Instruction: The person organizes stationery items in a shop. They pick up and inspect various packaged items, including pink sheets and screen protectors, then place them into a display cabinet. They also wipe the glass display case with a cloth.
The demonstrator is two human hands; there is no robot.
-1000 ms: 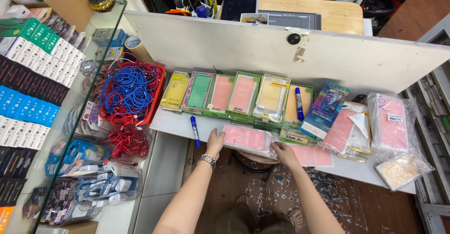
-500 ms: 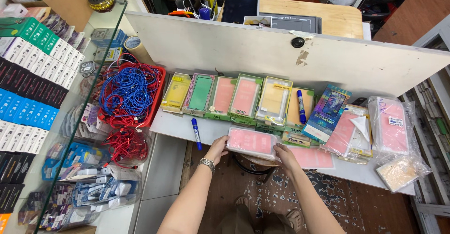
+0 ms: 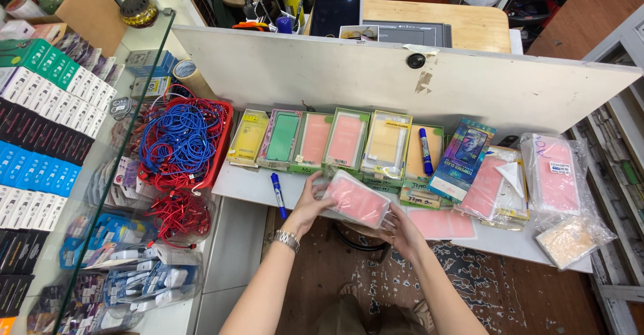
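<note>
Lifted off the table [image 3: 255, 182] since a second ago, a pink wrapped packet [image 3: 355, 201] sits gripped between left hand [image 3: 310, 204] and right hand [image 3: 401, 227], unplaced among the row of boxed cases [image 3: 329, 140].

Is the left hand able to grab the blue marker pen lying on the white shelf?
Probably yes, once freed: the left hand holds the pink clear-wrapped packet, but the blue marker pen lies uncovered right beside it.
</note>
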